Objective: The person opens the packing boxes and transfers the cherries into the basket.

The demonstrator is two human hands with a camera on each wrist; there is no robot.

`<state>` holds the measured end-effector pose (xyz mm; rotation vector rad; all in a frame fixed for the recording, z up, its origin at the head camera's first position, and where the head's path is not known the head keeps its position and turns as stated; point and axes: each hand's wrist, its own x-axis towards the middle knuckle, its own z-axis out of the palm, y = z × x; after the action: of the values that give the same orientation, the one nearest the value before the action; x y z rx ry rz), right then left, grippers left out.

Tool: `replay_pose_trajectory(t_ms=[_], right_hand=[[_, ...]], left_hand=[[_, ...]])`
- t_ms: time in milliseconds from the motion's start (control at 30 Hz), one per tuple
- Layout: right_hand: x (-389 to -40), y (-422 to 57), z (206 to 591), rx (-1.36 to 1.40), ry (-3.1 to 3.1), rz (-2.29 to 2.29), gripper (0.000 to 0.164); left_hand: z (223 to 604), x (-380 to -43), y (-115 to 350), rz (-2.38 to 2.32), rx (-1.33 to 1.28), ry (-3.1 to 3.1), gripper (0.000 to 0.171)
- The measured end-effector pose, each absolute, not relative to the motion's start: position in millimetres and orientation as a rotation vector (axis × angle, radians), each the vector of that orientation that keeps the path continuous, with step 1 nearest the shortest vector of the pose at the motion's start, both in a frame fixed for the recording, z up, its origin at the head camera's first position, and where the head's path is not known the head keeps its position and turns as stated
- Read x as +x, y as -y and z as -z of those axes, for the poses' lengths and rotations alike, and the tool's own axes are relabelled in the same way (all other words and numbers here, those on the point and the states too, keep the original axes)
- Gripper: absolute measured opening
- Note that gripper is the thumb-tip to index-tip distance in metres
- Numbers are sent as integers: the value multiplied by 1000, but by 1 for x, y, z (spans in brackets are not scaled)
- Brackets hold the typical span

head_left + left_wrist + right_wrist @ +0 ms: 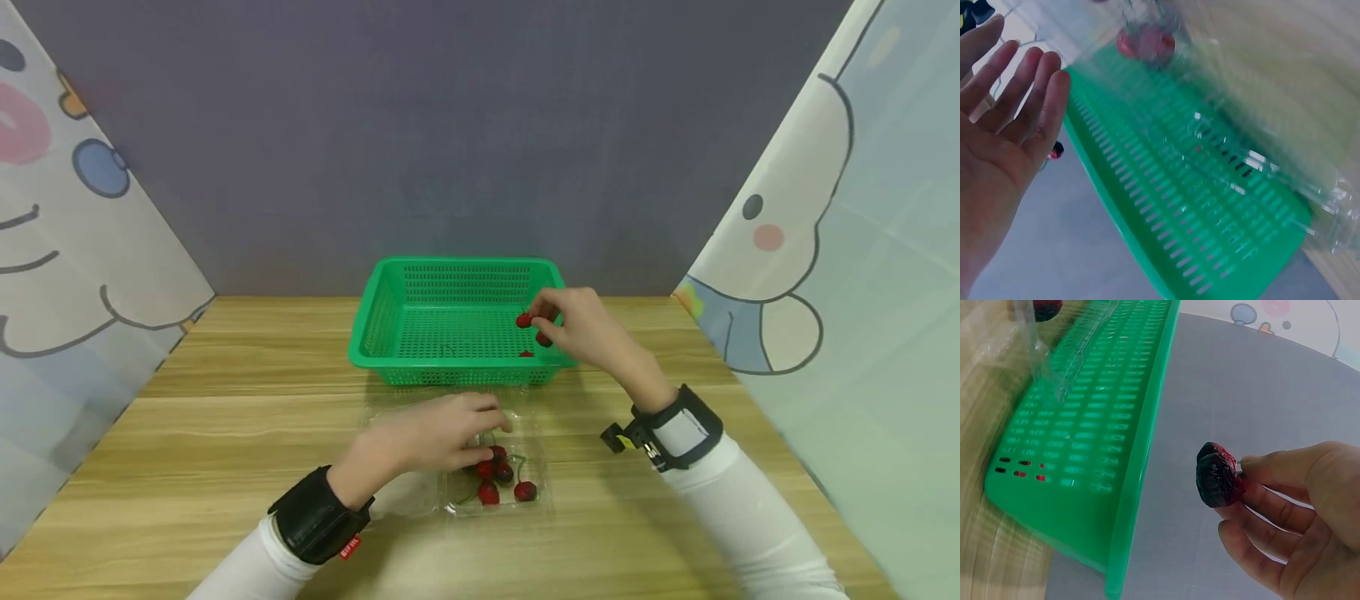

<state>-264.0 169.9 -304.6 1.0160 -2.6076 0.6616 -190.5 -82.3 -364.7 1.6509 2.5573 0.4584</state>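
Over our basket's (363, 333) fruit (527, 354), the right grip (576, 323) pinches a cherry (1215, 476), left grip (444, 431) loose above a box (532, 435) of cherries (504, 473).

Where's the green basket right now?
In the head view, the green basket stands centrally at the far edge of the table, before the grey wall. It's just beyond the clear container, the right hand over its right end.

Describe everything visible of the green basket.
The basket is bright green, apparently plastic, rectangular, with perforated walls and floor under a smooth rim. It stands upright and open on the table, beyond the clear box. At least one cherry lies inside near its front right corner; the right hand is above its right end.
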Motion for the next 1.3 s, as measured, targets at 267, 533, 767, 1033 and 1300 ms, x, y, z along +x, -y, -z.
replay_pose_trajectory(t_ms=[267,533,767,1033,1300], right_hand=[[-276,-170,307,980,2659,-649,4],[-289,-173,310,943,2733,-632,4],[-296,-176,315,909,2786,-666,4],[-300,-172,319,874,2877,-648,5],[-304,-171,324,879,2917,-662,5]], left_hand=[[372,-184,72,-360,1535,-2546,18],[376,-179,66,-179,1435,-2576,16],[379,-179,66,-138,1439,-2564,16],[381,-179,65,-94,1464,-2587,18],[385,-179,62,-61,1516,-2628,18]])
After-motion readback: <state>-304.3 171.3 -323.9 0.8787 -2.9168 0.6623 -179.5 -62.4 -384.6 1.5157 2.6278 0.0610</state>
